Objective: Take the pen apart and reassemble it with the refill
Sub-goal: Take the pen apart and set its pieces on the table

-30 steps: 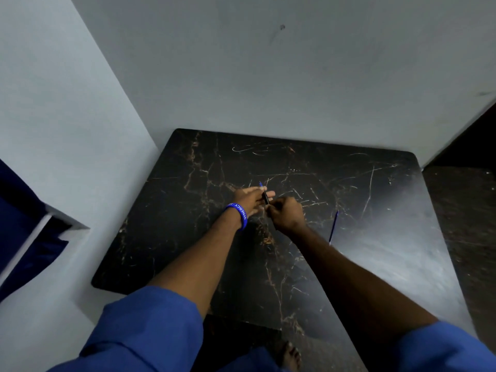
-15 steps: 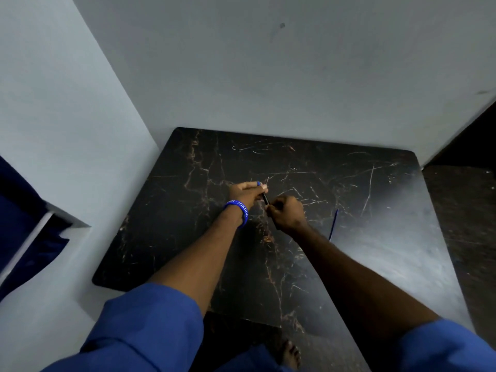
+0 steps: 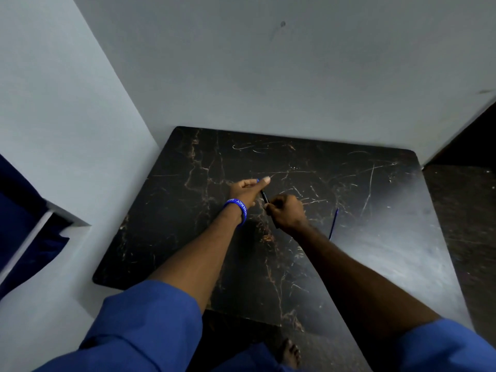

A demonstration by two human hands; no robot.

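Observation:
A dark pen (image 3: 264,196) with a blue end is held over the black marble table (image 3: 375,251). My left hand (image 3: 248,191), with a blue wristband, grips its far part, thumb stretched along it. My right hand (image 3: 285,214) is closed around the pen's near end, fingers curled so that the end is hidden. A thin blue refill (image 3: 333,224) lies on the table just right of my right hand, apart from it.
Grey walls close the table in at the back and left. A dark blue cloth (image 3: 16,210) hangs at the far left. The table's right edge drops to a dark floor (image 3: 467,224). A bare foot (image 3: 288,353) shows below the near edge.
Both hands have shifted slightly away from me with the pen. My left thumb now lies extended along the pen. The refill has not moved.

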